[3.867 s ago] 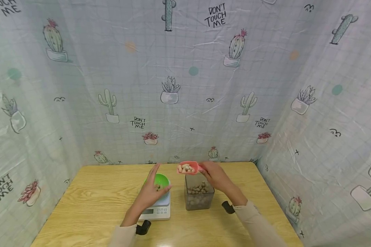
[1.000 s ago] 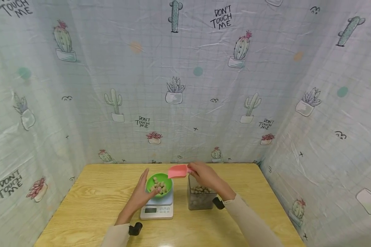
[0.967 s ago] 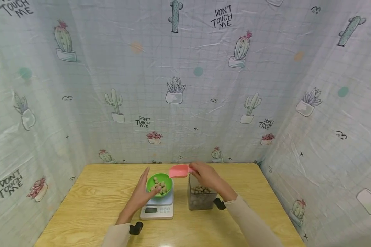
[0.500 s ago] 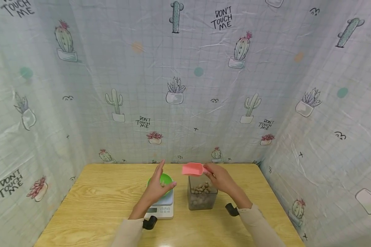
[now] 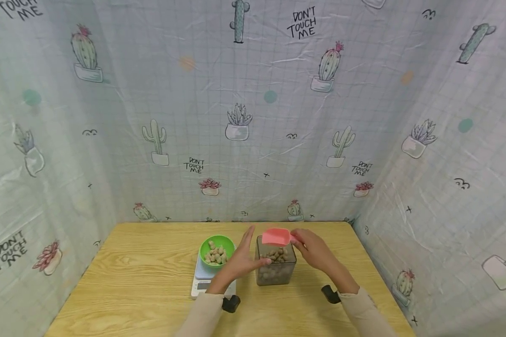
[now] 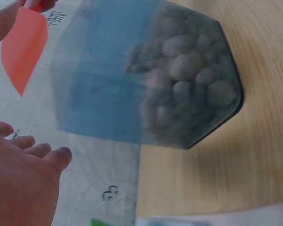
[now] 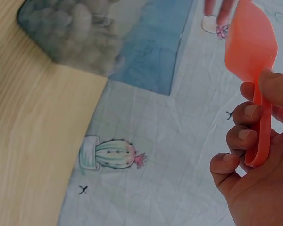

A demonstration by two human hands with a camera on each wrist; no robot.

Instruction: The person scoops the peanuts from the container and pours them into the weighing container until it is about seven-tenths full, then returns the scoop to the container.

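My right hand grips the handle of a pink scoop, fingers wrapped around it in the right wrist view. No nuts show in the scoop, which hangs over the mouth of a grey see-through container. Peanuts in their shells fill its lower part. At the container's left side is my left hand, fingers extended and thumb spread, holding nothing. Whether it touches the container I cannot tell. In the left wrist view its fingertips look apart from the wall.
To the left, a green bowl with several peanuts stands on a white kitchen scale, partly covered by my left forearm. Both sit on a wooden table. A cactus-print curtain surrounds the back and sides.
Earlier the scoop carried peanuts; one second ago it was bare beside the bowl. Since then both hands have moved right, the scoop to above the container, the left hand from bowl to container.
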